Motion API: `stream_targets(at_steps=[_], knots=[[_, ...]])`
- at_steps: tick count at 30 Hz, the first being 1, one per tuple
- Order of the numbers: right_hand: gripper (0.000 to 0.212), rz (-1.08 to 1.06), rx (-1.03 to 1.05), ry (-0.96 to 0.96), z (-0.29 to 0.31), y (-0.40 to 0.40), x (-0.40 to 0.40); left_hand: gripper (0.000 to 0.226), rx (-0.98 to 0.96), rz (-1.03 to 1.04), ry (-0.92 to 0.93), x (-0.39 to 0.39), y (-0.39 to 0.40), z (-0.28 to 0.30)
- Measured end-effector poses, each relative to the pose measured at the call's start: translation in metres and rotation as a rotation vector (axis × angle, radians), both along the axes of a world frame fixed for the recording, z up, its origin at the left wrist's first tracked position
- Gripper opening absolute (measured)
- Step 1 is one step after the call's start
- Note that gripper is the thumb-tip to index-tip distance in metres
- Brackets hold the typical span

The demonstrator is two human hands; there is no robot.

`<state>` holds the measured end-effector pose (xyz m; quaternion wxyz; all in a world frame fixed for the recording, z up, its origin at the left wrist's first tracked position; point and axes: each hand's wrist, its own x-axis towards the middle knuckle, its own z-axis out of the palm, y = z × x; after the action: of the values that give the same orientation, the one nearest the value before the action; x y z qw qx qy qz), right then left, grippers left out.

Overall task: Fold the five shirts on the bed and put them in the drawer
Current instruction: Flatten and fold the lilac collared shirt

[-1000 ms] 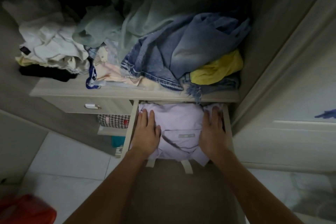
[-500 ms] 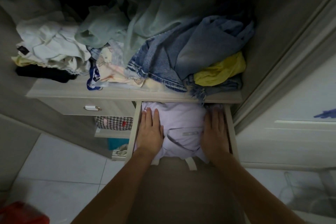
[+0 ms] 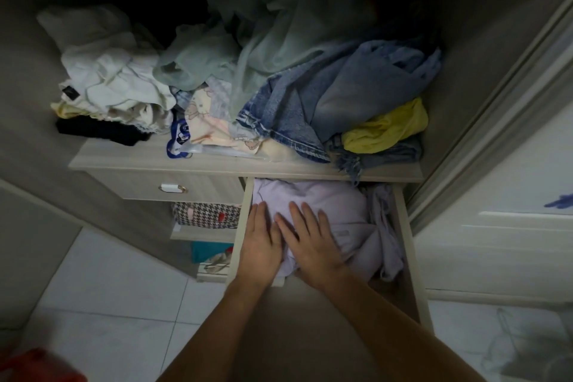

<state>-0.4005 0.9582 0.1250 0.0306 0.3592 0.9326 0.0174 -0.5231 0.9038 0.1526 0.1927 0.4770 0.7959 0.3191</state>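
- My left hand [image 3: 259, 245] lies flat on the lilac shirt [image 3: 335, 211], fingers [image 3: 259, 214] straight and together, at the left side of the open drawer [image 3: 404, 226].
- My right hand [image 3: 311, 242] lies flat just beside it, touching the left hand, fingers spread a little, pressing down on the same shirt.
- Neither hand grips anything; both palms press on cloth.
- The lilac shirt sits inside the drawer, folded but rumpled; its right part bunches up against the drawer's right wall.
- The drawer is pulled out under the shelf [image 3: 148, 161] edge.
- On the shelf: a denim pile [image 3: 341, 96], a yellow garment [image 3: 387, 127], pale green cloth [image 3: 248, 49], white clothes [image 3: 111, 77], a black item [image 3: 99, 130] under them.
- Left of the drawer: 1 shut drawer with a metal handle [image 3: 172, 188]; below it a houndstooth cloth [image 3: 204, 214].
- White tile floor [image 3: 108, 304]; a red thing [image 3: 37, 366] at the bottom left corner, blurred.
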Motion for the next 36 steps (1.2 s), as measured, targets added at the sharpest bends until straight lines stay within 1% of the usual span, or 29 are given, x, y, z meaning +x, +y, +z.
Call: stream_targets(at_steps=[1, 3, 5, 7, 9, 11, 12, 13, 14, 16, 17, 18, 19, 21, 22, 23, 24, 25, 27, 29, 32, 34, 36], knots=[[0.106, -0.011, -0.003, 0.010, 0.001, 0.003, -0.006, 0.048, 0.014, 0.021, -0.060, -0.001, -0.002, 0.001], [0.094, -0.046, -0.092, 0.017, 0.001, 0.010, -0.012, 0.052, 0.025, 0.050, -0.165, 0.001, -0.009, 0.004], [0.084, -0.100, -0.161, 0.066, -0.001, 0.014, -0.009, 0.055, 0.019, 0.057, -0.199, 0.004, -0.019, 0.002], [0.073, -0.191, -0.213, 0.217, 0.001, 0.018, -0.004, 0.053, 0.018, 0.070, -0.175, 0.007, -0.028, -0.002], [0.067, -0.360, -0.277, 0.423, 0.006, 0.024, -0.002, 0.055, 0.040, 0.088, -0.136, 0.010, -0.035, -0.002], [0.068, -0.507, -0.326, 0.591, 0.009, 0.028, -0.002, 0.056, 0.085, 0.074, -0.206, 0.013, -0.039, 0.002], [0.069, -0.533, -0.341, 0.636, 0.008, 0.026, -0.003, 0.056, 0.101, 0.066, -0.252, 0.015, -0.040, 0.005], [0.069, -0.519, -0.344, 0.617, 0.008, 0.021, -0.004, 0.057, 0.104, 0.075, -0.287, 0.016, -0.040, 0.007], [0.071, -0.459, -0.333, 0.520, 0.005, 0.015, -0.006, 0.058, 0.096, 0.097, -0.308, 0.016, -0.039, 0.009], [0.084, -0.306, -0.353, 0.247, -0.003, -0.001, -0.009, 0.062, 0.046, 0.158, -0.345, 0.012, -0.031, 0.014], [0.092, -0.259, -0.398, 0.149, -0.005, -0.005, -0.010, 0.063, 0.021, 0.200, -0.367, 0.008, -0.026, 0.015], [0.093, -0.233, -0.448, 0.099, -0.004, -0.004, -0.009, 0.065, 0.006, 0.233, -0.380, 0.003, -0.020, 0.016], [0.088, -0.220, -0.491, 0.125, 0.001, 0.000, -0.008, 0.064, -0.004, 0.241, -0.375, 0.000, -0.015, 0.017], [0.064, -0.182, -0.515, 0.318, 0.016, 0.014, -0.007, 0.060, -0.029, 0.151, -0.306, -0.003, -0.010, 0.015], [0.052, -0.149, -0.468, 0.385, 0.022, 0.021, -0.009, 0.060, -0.056, 0.090, -0.237, -0.003, -0.011, 0.012], [0.043, -0.114, -0.408, 0.403, 0.027, 0.030, -0.012, 0.061, -0.098, 0.038, -0.150, -0.002, -0.013, 0.008], [0.037, -0.083, -0.370, 0.383, 0.030, 0.039, -0.016, 0.065, -0.144, 0.002, -0.066, -0.001, -0.015, 0.004], [0.034, -0.079, -0.379, 0.349, 0.032, 0.048, -0.021, 0.069, -0.184, -0.024, -0.011, -0.001, -0.017, -0.002], [0.033, -0.115, -0.488, 0.270, 0.037, 0.060, -0.032, 0.075, -0.253, -0.057, 0.105, -0.001, -0.019, -0.010], [0.034, -0.106, -0.542, 0.221, 0.038, 0.066, -0.041, 0.073, -0.297, -0.047, 0.163, -0.002, -0.020, -0.011], [0.039, -0.081, -0.604, 0.262, 0.039, 0.067, -0.041, 0.061, -0.128, 0.034, -0.070, 0.002, -0.022, -0.004], [0.039, -0.096, -0.618, 0.373, 0.042, 0.066, -0.039, 0.054, -0.003, 0.071, -0.062, 0.005, -0.026, 0.000], [0.041, -0.144, -0.569, 0.548, 0.046, 0.067, -0.038, 0.052, 0.061, 0.089, -0.056, 0.007, -0.028, 0.000]])
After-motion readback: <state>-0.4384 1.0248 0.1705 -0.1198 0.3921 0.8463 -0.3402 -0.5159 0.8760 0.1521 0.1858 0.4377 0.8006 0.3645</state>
